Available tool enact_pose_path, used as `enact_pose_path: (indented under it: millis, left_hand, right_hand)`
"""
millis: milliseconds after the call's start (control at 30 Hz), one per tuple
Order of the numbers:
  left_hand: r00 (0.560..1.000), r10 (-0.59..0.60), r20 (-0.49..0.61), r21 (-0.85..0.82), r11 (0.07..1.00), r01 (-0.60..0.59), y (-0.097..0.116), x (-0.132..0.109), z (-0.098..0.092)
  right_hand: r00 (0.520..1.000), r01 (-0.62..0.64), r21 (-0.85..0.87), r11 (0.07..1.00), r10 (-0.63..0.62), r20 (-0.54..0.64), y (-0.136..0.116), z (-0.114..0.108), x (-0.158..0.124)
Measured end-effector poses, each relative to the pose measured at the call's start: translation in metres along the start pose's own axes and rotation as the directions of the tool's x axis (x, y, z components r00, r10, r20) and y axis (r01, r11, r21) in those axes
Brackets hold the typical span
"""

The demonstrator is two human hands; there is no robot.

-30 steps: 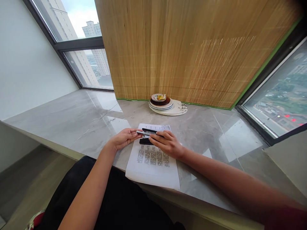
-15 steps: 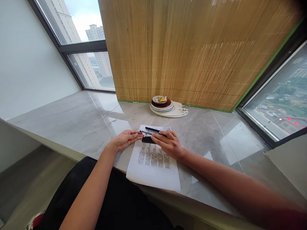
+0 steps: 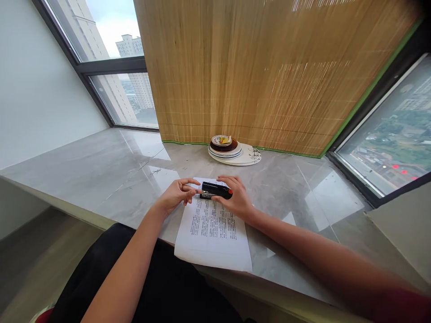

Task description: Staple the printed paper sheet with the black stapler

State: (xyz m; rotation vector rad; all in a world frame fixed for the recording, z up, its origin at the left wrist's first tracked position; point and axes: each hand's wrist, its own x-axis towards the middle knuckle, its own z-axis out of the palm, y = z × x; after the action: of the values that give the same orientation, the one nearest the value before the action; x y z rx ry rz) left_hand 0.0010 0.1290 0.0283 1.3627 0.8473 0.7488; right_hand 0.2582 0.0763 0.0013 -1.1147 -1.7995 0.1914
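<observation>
1 black stapler over printed paper on surface. Right grip grasps rear end; left grip at front — holding or not, cannot tell. Judged step: stapler adjustment — next move needs steady right grip, left fingertips clear.

A pale, plain wall stands toward ten o'clock, beside a dark-framed window showing tower blocks under a bright, cloudy sky. From twelve to one hangs a bamboo blind edged in green. At three, another window shows greenery and red lights. Daylight glints off the grey marbled counter; dim floor lies at eight.
</observation>
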Motion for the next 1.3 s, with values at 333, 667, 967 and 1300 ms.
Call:
enact_pose_path:
  millis: [333, 667, 967, 1300]
  left_hand:
    - [0.967, 0.083, 0.240, 0.033, 0.995, -0.093, 0.010, -0.013, 0.028]
    - [0.968, 0.206, 0.140, 0.143, 0.964, -0.226, 0.015, -0.012, 0.018]
    - [0.832, 0.433, -0.346, 0.860, 0.501, 0.097, 0.011, 0.060, -0.046]
    - [0.917, 0.376, -0.132, 0.954, 0.301, 0.014, -0.025, 0.103, -0.068]
  right_hand:
    - [0.928, 0.360, 0.122, 0.925, -0.369, 0.057, -0.054, 0.003, -0.013]
    - [0.958, 0.282, 0.091, 0.955, -0.275, -0.080, -0.041, -0.017, 0.013]
    - [0.934, -0.348, -0.349, 0.870, 0.353, -0.050, 0.112, -0.083, 0.043]
    - [0.874, -0.267, -0.628, 0.731, 0.458, 0.161, 0.116, -0.090, 0.040]
